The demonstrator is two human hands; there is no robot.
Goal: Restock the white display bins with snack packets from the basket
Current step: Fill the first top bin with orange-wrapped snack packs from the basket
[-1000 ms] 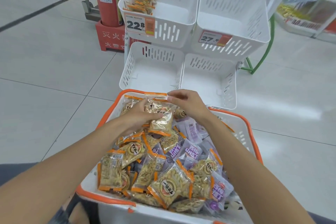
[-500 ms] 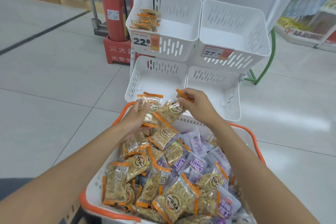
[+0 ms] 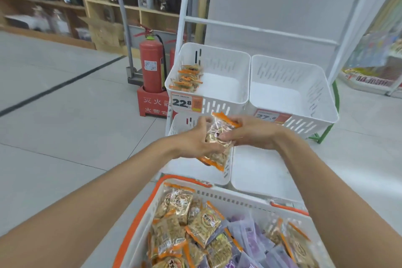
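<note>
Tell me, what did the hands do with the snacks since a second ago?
The left hand and right hand lifted the bunch of orange-edged packets up out of the basket and forward; they now hold it above the lower bins. The small stack in the upper left bin and the basket's pile stayed put.
</note>
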